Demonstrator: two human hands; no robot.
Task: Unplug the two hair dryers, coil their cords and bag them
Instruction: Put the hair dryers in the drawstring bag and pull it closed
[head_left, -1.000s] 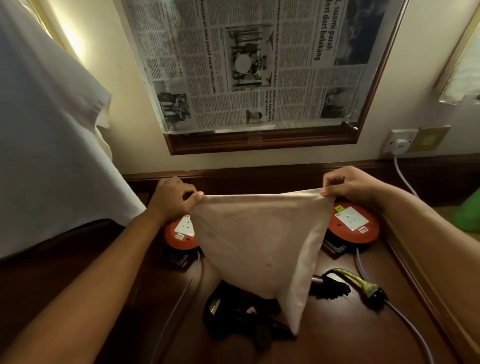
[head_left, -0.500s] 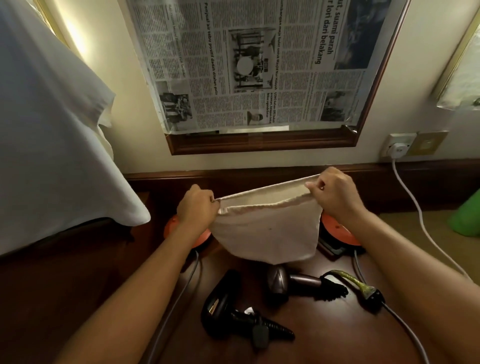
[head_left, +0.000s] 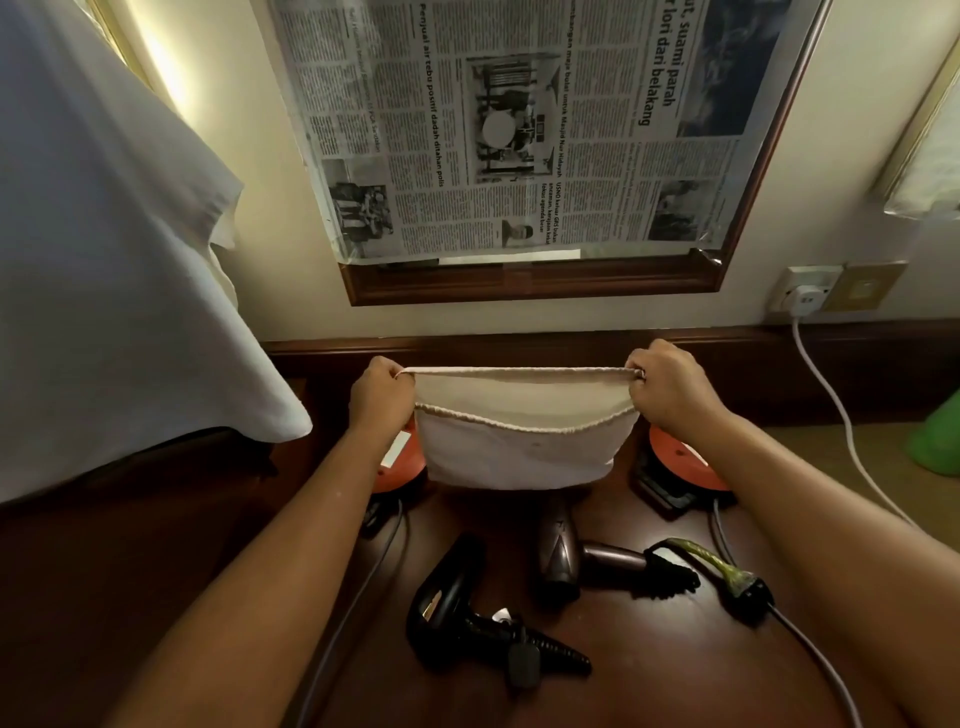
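A cream cloth drawstring bag (head_left: 514, 447) hangs in the air above the dark wooden desk (head_left: 649, 670), its mouth stretched wide. My left hand (head_left: 382, 397) grips the left end of the rim and my right hand (head_left: 667, 387) grips the right end. Below the bag lie two hair dryers. The black one (head_left: 457, 618) is nearer me, with its cord wound round the handle. The brown one (head_left: 563, 556) lies to its right, with a black cord bundle at its handle end.
Two orange cord reels, the left reel (head_left: 395, 467) and the right reel (head_left: 685, 462), sit behind the bag, grey cables trailing toward me. A white plug (head_left: 802, 299) sits in the wall socket. A white sheet (head_left: 104, 260) hangs at left. A newspaper-covered frame (head_left: 519, 130) is on the wall.
The bag was held flat by its top corners; both hands have pulled its rim apart and tipped the mouth toward me, uncovering the hair dryers beneath.
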